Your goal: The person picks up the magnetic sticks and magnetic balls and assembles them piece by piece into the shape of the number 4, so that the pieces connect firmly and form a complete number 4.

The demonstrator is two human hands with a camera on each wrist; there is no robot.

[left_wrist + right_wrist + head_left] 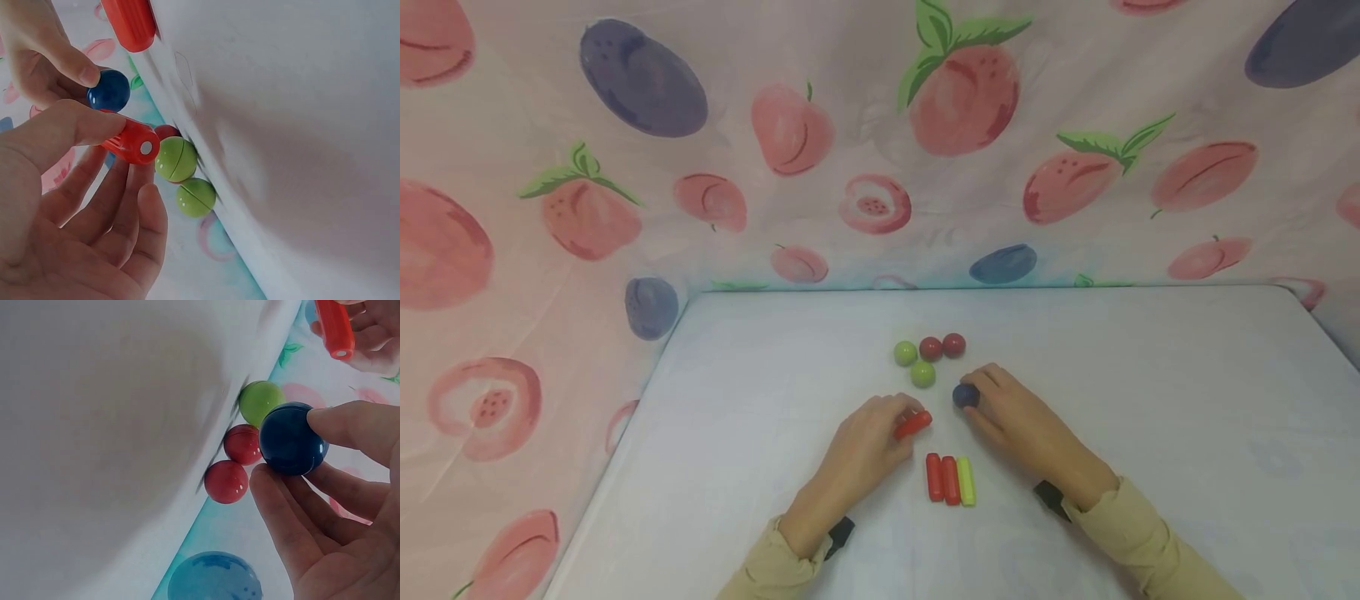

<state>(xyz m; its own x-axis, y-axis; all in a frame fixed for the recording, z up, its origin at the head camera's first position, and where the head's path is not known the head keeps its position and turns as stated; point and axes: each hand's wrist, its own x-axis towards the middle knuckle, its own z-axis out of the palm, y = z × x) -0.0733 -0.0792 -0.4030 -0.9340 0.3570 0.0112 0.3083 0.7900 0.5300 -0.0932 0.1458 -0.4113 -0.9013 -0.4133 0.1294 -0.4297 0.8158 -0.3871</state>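
My left hand (867,443) pinches a short red ridged stick (913,425) between thumb and fingers. In the left wrist view its rounded end, marked with a white dot, points at the camera. Opposite it, my right hand (1019,421) holds a glossy dark blue ball (292,439) by thumb and fingertips. Just beyond the hands, two green balls (922,373) and two red balls (953,345) sit grouped on the table. Nearer to me, two red sticks (951,481) and a yellow stick (966,481) lie side by side between the forearms.
The white table (760,358) reaches back to a hanging cloth (865,117) printed with fruit, which also covers the left side. Each wrist wears a black strap piece (1051,498) below a beige sleeve (1138,537).
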